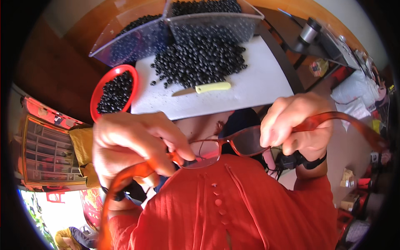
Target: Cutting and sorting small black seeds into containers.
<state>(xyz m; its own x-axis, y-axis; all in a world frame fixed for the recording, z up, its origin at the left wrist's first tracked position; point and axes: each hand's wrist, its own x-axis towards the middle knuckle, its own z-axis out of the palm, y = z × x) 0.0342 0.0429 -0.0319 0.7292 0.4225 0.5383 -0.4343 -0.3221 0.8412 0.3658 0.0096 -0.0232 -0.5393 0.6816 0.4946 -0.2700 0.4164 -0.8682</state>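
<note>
Between my two hands is a pair of glasses (225, 141) with a reddish-brown, see-through frame, close in front of my red top. My left hand (135, 139) pinches it near the hinge at the left lens. At the right lens my right hand (296, 121) is closed round the other hinge. Both temple arms stretch back past my hands toward the picture's lower left and right side. Beyond the glasses, a knife (212, 87) with a pale yellow-green handle lies on a white board (266, 79). A heap of small, shiny black round pieces (200, 58) covers the board's far part.
Clear plastic bins (214, 16) with more black pieces stand behind the heap. A red oval basin (94, 98) of them sits at the board's left. At far right are a silver-and-black cup (309, 31) on a dark table and white plastic bags (354, 89) below.
</note>
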